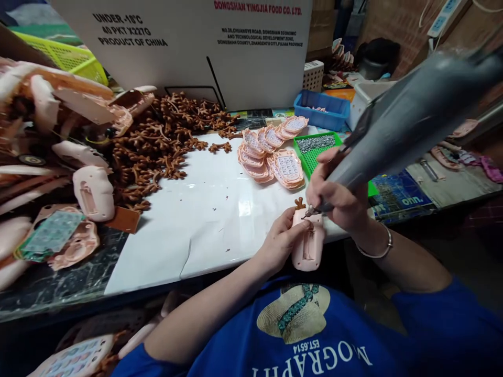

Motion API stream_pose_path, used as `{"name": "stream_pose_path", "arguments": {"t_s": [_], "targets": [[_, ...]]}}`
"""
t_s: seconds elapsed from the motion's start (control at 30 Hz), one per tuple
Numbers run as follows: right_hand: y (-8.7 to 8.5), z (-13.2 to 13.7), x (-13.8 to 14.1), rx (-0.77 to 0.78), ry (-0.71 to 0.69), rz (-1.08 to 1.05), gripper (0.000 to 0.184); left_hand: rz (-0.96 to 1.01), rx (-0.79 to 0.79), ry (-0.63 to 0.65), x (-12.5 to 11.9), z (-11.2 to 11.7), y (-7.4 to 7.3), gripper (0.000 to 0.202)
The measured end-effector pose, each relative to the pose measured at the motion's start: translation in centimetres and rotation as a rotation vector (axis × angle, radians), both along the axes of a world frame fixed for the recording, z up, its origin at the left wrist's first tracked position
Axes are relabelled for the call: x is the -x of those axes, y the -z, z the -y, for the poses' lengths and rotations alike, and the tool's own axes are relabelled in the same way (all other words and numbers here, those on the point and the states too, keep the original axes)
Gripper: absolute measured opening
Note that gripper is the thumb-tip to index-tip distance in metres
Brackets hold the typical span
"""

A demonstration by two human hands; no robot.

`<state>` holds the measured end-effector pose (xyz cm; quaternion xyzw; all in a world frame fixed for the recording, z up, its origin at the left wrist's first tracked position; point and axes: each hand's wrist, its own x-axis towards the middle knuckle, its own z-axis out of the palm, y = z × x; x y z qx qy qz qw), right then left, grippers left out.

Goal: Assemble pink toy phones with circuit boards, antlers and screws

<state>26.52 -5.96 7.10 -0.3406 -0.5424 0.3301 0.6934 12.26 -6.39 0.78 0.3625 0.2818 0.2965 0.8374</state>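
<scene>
My left hand (280,242) is closed around a pink plastic toy-phone shell (308,246), holding it back side up at the table's near edge. A small brown antler piece (300,202) sticks out at the shell's top. My right hand (337,195) grips a grey electric screwdriver (408,121), whose tip touches the top of the shell. A bangle sits on my right wrist.
A pile of brown antler pieces (165,141) lies at the back left. Stacked pink keypad fronts (271,154) sit by a green tray of screws (319,147) and a blue bin (322,109). Pink shells (92,191) crowd the left side. White sheet (204,209) covers the table; a cardboard box (188,42) stands behind.
</scene>
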Motion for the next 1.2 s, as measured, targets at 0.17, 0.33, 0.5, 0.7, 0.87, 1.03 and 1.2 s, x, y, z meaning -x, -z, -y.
{"name": "stream_pose_path", "arguments": {"t_s": [0.17,0.33,0.5,0.7,0.87,1.03,1.2], "targets": [[-1.1,-0.9,-5.3,-0.192,0.327,0.028,0.028,-0.11,0.015,0.14,2.7,1.0,-0.9,0.03],[1.6,-2.2,-9.8,-0.114,0.584,0.096,0.03,-0.041,0.275,0.454,4.5,2.1,-0.6,0.047],[3.0,-2.6,-10.8,-0.088,0.633,0.134,0.034,0.048,0.392,0.554,4.0,2.1,0.0,0.057],[3.7,-2.8,-11.0,-0.127,0.627,0.133,0.032,0.117,0.211,0.179,2.3,0.0,-0.5,0.047],[3.7,-2.7,-11.1,-0.118,0.633,0.12,0.034,0.116,0.161,-0.025,0.9,-1.4,-0.1,0.053],[1.2,-2.0,-9.5,-0.134,0.58,0.034,0.03,0.126,0.169,-0.148,0.4,-1.1,0.1,0.058],[-1.8,0.5,-3.8,-0.142,0.323,-0.105,0.026,0.144,0.168,-0.202,0.3,-0.8,0.2,0.057]]}}
